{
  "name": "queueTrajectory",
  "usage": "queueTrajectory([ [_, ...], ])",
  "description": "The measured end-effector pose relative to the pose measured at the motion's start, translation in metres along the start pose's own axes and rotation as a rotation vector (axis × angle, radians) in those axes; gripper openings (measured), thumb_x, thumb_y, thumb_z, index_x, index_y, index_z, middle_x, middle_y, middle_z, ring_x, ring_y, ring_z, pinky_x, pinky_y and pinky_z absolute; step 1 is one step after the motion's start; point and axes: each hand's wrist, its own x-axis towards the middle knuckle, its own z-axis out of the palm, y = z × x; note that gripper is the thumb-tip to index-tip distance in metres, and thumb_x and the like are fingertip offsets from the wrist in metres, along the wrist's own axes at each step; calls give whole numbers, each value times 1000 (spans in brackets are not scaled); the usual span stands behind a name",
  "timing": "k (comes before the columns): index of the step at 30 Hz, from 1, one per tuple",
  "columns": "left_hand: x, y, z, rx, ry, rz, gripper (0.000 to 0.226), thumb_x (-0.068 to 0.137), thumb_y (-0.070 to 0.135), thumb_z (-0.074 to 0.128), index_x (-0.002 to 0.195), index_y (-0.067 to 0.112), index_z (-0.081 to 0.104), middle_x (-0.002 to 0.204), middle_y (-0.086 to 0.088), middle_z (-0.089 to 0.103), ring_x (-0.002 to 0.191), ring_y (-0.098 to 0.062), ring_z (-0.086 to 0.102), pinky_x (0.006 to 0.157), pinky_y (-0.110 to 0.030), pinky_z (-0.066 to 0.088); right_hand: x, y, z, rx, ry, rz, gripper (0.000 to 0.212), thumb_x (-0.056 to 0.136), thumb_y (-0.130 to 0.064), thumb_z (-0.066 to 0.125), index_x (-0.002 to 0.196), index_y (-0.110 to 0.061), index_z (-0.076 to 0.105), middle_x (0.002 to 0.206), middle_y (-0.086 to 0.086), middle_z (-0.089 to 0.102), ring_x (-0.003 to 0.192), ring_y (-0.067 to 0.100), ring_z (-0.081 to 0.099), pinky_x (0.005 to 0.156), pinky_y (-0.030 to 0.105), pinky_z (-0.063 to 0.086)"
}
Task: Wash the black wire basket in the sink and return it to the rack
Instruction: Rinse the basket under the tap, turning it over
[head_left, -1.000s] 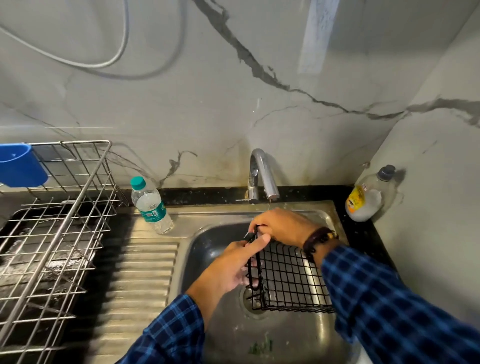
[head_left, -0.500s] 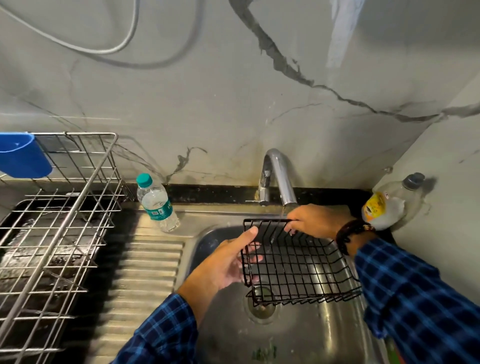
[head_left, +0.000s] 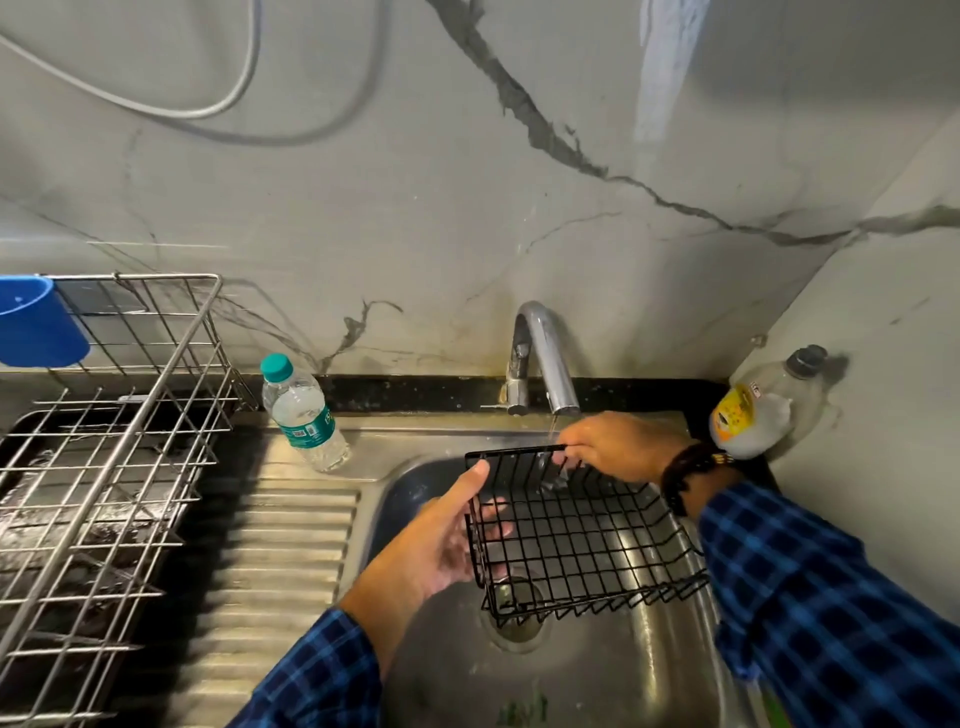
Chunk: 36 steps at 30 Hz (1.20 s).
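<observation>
The black wire basket (head_left: 582, 540) hangs open side up over the steel sink (head_left: 597, 670), under the chrome tap (head_left: 545, 358). A thin stream of water falls from the spout onto its far rim. My left hand (head_left: 441, 540) holds the basket's left end, thumb on the top rim and fingers against the side mesh. My right hand (head_left: 618, 447) grips the far rim just below the spout. The silver wire dish rack (head_left: 98, 467) stands on the counter at the left.
A water bottle with a teal cap (head_left: 304, 415) stands between rack and sink. A soap bottle with a yellow label (head_left: 753, 415) leans in the right corner. A blue cup (head_left: 36, 322) hangs on the rack's back. The ribbed drainboard (head_left: 280, 582) lies left of the basin.
The basket has turned from standing on edge to lying level under the tap, opening upward. My right hand moved right along the far rim; my left hand stays at the left end.
</observation>
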Motion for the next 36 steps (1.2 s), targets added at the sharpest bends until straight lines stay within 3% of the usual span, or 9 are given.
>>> queueTrajectory([
  [3,-3,0,-7,-37,24,-15,91,53,63,92,128,16,68,123,-11,73,115,-33,69,85,-63,57,-14,27,-9,-123,29,85,25,98,-46,53,101,-32,72,101,-12,69,95,10,61,89,37,50],
  [6,-5,-1,-10,-42,53,-21,73,64,59,84,115,8,73,121,-13,74,115,-33,69,86,-62,56,-19,45,-15,-121,45,166,20,95,-42,57,90,-28,71,92,-10,67,89,14,61,84,35,50],
  [9,-6,-1,-14,-103,65,-33,50,78,56,73,82,7,76,120,-18,73,115,-35,68,93,-64,52,-22,57,-13,38,191,234,19,94,-35,62,87,-21,74,80,-7,71,78,16,66,77,33,53],
  [12,-4,0,-18,-108,75,-35,65,80,66,67,94,3,72,123,-21,71,116,-38,67,93,-64,53,-20,51,-5,183,312,264,19,95,-29,62,83,-20,73,70,-2,72,62,16,70,67,36,61],
  [15,-6,2,-22,-94,180,-47,67,83,75,57,84,9,69,118,-22,72,109,-41,69,83,-61,58,-15,41,-1,379,269,226,22,99,-20,57,83,-18,72,71,5,69,55,21,68,60,37,62],
  [20,-9,-2,-38,114,431,107,78,95,72,40,116,0,60,91,-12,61,69,-29,62,55,-40,54,-8,15,9,616,259,242,23,105,-20,48,92,-17,67,84,8,59,67,20,62,60,33,62],
  [25,-39,-11,-48,263,610,188,61,100,63,38,105,6,61,93,-18,71,70,-32,71,69,-51,64,3,-18,24,877,475,267,4,99,-17,60,102,-17,63,106,6,64,89,17,67,78,33,63],
  [32,-54,-7,-56,476,621,267,22,103,33,57,102,11,60,95,-10,69,72,-23,75,67,-42,65,8,-49,57,314,573,320,17,95,-38,64,84,-27,57,77,-6,60,73,17,61,57,26,44],
  [36,-57,3,-62,513,619,299,6,102,20,57,101,15,60,95,-6,71,78,-22,75,64,-35,63,5,-46,65,245,615,297,23,92,-45,65,79,-29,58,75,-8,61,72,14,60,57,27,44],
])
